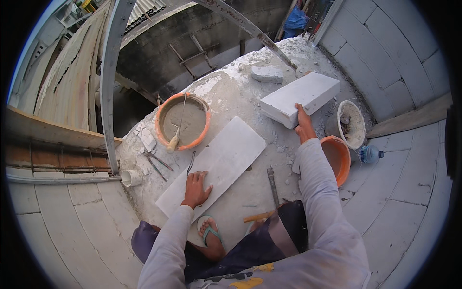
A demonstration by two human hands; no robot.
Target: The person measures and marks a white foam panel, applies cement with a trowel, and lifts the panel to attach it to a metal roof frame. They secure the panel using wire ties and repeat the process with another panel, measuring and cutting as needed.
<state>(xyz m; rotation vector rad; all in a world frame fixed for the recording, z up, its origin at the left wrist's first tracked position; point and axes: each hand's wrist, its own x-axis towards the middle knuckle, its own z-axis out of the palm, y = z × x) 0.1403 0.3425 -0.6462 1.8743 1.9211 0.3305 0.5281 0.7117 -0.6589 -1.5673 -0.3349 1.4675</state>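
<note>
Near the middle, a long white lightweight concrete block lies flat and slanted on the dusty floor. My left hand rests on its near part, fingers spread and thumb apart. Just beyond those fingertips is a thin, dark, curved piece whose kind I cannot make out. My right hand grips the near end of a second white block, thumb on top and fingers at its side. That block is to the right and farther away; the fingers hide part of its end.
An orange tub of grey mortar stands far left, a wooden-handled trowel across it. Right are a white bucket, another orange tub and a plastic bottle. A metal post rises left; block walls flank me.
</note>
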